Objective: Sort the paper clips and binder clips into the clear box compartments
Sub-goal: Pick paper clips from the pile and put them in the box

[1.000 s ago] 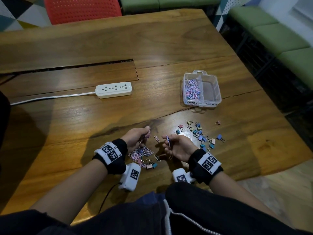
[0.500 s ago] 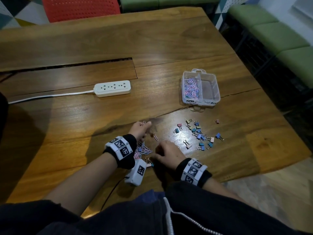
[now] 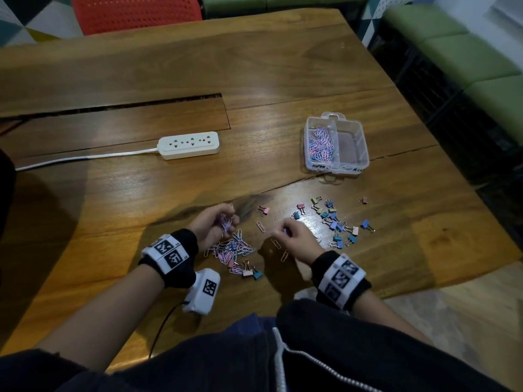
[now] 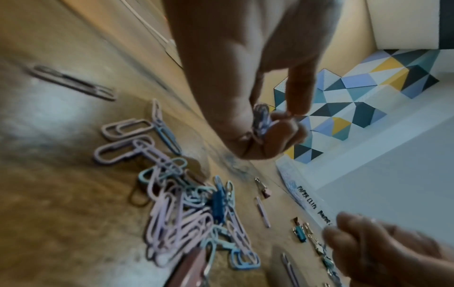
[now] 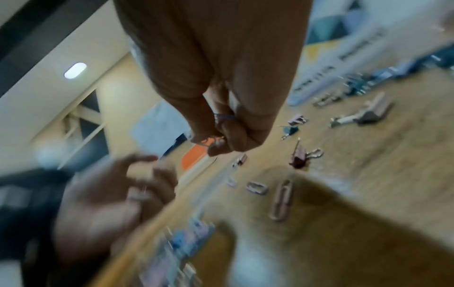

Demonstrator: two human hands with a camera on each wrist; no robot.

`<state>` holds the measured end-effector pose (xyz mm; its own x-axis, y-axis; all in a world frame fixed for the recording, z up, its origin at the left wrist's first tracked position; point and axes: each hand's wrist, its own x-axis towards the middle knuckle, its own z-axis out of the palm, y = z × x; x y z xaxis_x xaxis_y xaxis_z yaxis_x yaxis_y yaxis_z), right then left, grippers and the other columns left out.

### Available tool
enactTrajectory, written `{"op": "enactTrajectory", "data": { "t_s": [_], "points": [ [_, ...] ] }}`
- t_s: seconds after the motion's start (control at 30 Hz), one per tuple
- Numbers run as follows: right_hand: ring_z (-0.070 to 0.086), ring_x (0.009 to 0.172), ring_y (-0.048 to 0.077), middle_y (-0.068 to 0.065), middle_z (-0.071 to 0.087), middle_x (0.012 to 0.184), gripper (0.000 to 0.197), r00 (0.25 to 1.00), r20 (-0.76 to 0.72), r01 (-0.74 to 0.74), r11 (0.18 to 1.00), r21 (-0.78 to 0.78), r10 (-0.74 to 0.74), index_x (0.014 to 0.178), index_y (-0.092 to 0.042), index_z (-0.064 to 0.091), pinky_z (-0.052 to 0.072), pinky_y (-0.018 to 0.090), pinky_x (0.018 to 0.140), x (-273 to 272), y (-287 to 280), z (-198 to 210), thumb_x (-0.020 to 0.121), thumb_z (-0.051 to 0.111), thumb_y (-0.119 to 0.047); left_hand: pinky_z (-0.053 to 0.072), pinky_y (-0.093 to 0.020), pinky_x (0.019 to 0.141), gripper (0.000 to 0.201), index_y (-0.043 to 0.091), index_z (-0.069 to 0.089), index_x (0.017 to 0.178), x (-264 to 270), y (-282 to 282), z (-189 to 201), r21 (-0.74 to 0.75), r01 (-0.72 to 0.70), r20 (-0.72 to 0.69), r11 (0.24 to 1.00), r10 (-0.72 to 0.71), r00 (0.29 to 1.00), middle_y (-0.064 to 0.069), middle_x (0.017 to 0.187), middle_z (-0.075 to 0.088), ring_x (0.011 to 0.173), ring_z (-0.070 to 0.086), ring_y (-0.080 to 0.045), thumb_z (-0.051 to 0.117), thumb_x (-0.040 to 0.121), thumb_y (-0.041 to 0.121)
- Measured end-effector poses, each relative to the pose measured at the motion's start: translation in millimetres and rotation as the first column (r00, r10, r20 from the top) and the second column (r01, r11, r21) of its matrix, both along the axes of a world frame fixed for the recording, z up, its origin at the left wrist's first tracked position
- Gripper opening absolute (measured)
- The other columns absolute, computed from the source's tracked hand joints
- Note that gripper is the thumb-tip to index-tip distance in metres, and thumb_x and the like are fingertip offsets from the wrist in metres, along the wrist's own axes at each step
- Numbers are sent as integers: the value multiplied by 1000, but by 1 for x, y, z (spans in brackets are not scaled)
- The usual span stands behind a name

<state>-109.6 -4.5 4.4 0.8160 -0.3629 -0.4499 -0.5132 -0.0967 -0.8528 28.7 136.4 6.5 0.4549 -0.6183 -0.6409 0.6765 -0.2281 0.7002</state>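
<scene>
My left hand (image 3: 219, 223) holds a small bunch of paper clips (image 4: 262, 120) in its curled fingers, just above a loose pile of pastel paper clips (image 3: 229, 249) on the wooden table. My right hand (image 3: 291, 236) pinches blue paper clips (image 5: 222, 118) between thumb and fingers, right of the pile. Small coloured binder clips (image 3: 336, 222) lie scattered further right. The clear box (image 3: 365, 149) stands beyond them, with paper clips in its left compartment and its right compartment bare.
A white power strip (image 3: 189, 144) with its cable lies at the left back of the table (image 3: 169, 66). Single paper clips (image 3: 261, 226) lie between my hands. The table edge runs close on the right, and a red chair (image 3: 135, 12) stands behind.
The right hand has lifted off the table with clips pinched in it. The left hand has drawn back from its forward reach and curled around a bunch of clips.
</scene>
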Motion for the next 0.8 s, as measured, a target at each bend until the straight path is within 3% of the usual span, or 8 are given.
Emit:
{"op": "enactTrajectory", "data": {
  "t_s": [0.07,0.13,0.23,0.3,0.4,0.47,0.6,0.8],
  "points": [
    [45,59,7,0,50,72,19,983,43,156,931,331,-179,77,-15,49,38,19,56,-4,-12,5,89,47,-1,36,-11,35,16,13,44,65,-2,5,0,-43,-26,-36,999,25,999,-1,55,54,38,44,-8,51,76,23],
    [43,60,11,3,50,73,19,963,12,226,825,517,-271,89,-12,52,37,20,54,-8,-22,8,91,40,2,31,-9,32,25,15,41,64,-4,6,1,7,1,17,1000,-1,1000,3,50,51,34,40,-6,49,86,22],
    [49,65,14,5,49,76,18,950,-32,266,749,607,-312,90,-7,52,44,21,55,-12,-27,9,94,35,-5,29,-13,31,22,14,44,74,-6,3,3,153,136,171,979,-161,972,3,57,50,37,39,-4,42,95,17],
    [49,63,15,3,48,74,18,946,-60,292,757,585,-318,79,-10,48,42,22,56,-15,-26,8,94,40,-16,34,-19,44,19,13,46,85,-10,0,3,407,270,358,873,-424,832,1,69,48,51,42,-9,37,98,22],
    [45,55,11,0,47,64,25,981,-76,192,920,341,-176,64,-15,44,40,20,55,-19,-21,5,87,55,-18,38,-26,68,32,10,48,106,-19,-3,0,765,235,484,600,-776,405,-3,90,52,79,49,-17,35,97,37],
    [52,63,10,-1,53,69,24,996,-87,8,994,113,2,66,-16,46,47,23,64,-23,-15,5,79,65,-12,44,-28,73,49,12,46,111,-25,-5,0,861,159,439,483,-864,247,-4,100,54,89,54,-18,46,87,55],
    [46,92,10,-5,49,97,21,934,-264,-335,847,-413,240,91,-18,54,35,22,79,-27,-8,1,77,69,-20,48,-33,90,75,11,40,122,-35,-10,-10,916,135,362,378,-923,127,-6,121,50,109,52,-22,65,70,59],
    [41,93,8,-1,52,109,29,911,-310,-406,733,-546,273,108,-16,53,34,21,82,-28,-7,-1,83,61,-28,46,-35,93,46,8,48,120,-43,-16,-16,890,194,399,412,-911,102,-9,123,52,112,53,-24,54,88,40]
  ]
}}
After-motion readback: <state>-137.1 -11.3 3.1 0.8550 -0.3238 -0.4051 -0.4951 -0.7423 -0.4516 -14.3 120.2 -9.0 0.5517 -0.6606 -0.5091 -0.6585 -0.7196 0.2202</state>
